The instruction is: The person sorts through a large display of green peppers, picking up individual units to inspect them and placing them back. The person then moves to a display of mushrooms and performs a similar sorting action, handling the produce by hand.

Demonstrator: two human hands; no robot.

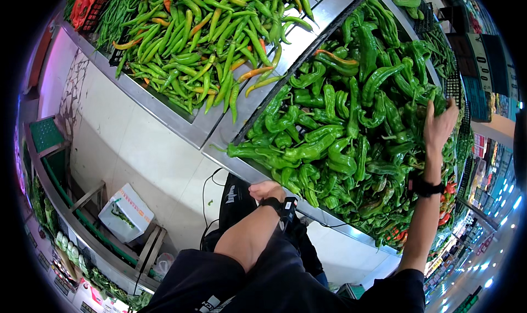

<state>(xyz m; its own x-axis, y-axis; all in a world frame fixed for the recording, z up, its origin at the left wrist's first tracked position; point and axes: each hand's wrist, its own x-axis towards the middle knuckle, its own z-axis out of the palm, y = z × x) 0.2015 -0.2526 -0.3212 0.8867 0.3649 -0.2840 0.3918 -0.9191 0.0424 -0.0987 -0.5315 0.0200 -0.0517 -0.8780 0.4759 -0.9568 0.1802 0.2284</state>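
Large green peppers (325, 136), wrinkled and glossy, are heaped in a black-rimmed section of a metal produce counter. My right hand (440, 125) reaches over the far right of this heap, thumb and fingers spread around a dark green pepper (437, 103); whether it grips that pepper is unclear. At the counter's near metal edge (243, 169) is my left hand (267, 189), low beside the heap, its fingers partly hidden. Both wrists wear black bands, and a small device sits on the left one.
Slim green and orange chili peppers (206, 45) fill the neighbouring section, some overhanging its edge. Green beans (119, 16) and red peppers (84, 4) lie beyond. Price signs (479, 61) stand at right. On the left, a white box (127, 213) sits by a wooden-framed stand. A black cable (206, 206) hangs near me.
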